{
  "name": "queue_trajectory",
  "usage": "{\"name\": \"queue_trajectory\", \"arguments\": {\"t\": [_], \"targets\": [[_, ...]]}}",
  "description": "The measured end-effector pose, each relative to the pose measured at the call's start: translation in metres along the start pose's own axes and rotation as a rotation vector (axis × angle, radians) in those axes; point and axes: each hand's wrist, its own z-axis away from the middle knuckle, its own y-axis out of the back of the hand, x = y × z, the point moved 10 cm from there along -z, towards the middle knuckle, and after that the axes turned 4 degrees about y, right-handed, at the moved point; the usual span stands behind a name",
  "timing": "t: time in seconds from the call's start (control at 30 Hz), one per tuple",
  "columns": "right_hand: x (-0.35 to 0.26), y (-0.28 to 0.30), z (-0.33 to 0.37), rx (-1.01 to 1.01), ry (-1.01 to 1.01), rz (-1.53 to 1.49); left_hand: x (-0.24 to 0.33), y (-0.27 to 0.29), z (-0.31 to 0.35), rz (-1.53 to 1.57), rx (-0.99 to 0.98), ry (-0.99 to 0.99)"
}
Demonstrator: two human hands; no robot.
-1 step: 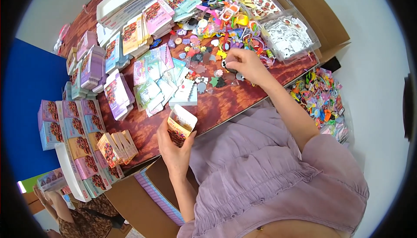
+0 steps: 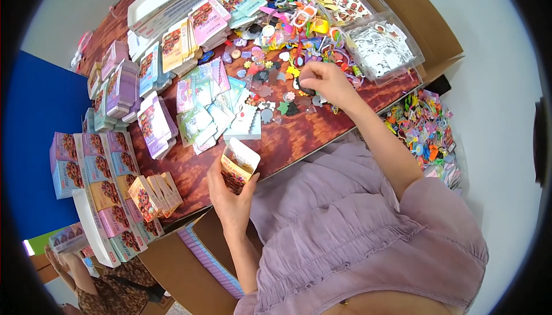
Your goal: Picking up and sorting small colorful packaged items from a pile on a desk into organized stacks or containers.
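My left hand [image 2: 231,193] is wrapped round a small open orange carton [image 2: 238,168], held tilted at the table's near edge with its top flap up. Something pale and yellowish shows inside, too dim to name. Over the pile of small colourful trinkets [image 2: 286,79], my right hand [image 2: 329,84] has its fingers bent together in a pinch. A dark piece [image 2: 307,85] shows under the fingertips, partly hidden. Between the hands lie loose flat charms, among them a green star [image 2: 283,108]. Patterned cards and packets [image 2: 208,114] are spread left of them.
Flat carton stacks [image 2: 179,45] line the table's far left. Small filled orange boxes [image 2: 154,196] stand near the left corner, by trays of boxes [image 2: 109,191]. Clear bins [image 2: 382,50] sit at the right. A bag of trinkets [image 2: 422,134] is below. A co-worker's arm [image 2: 80,272] shows lower left.
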Motion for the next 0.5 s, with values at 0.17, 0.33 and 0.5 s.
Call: {"name": "queue_trajectory", "arguments": {"t": [0.17, 0.33, 0.5], "targets": [[0.0, -0.015, 0.007, -0.041, -0.289, -0.47, 0.009, -0.007, -0.005, -0.018, -0.009, -0.016], [-0.055, -0.056, 0.026, -0.236, -0.207, -0.311, 0.026, -0.035, -0.01, -0.175, -0.087, -0.078], [-0.119, -0.081, 0.034, -0.235, 0.254, 0.185, 0.033, -0.044, -0.012, -0.161, -0.09, -0.076]]}}
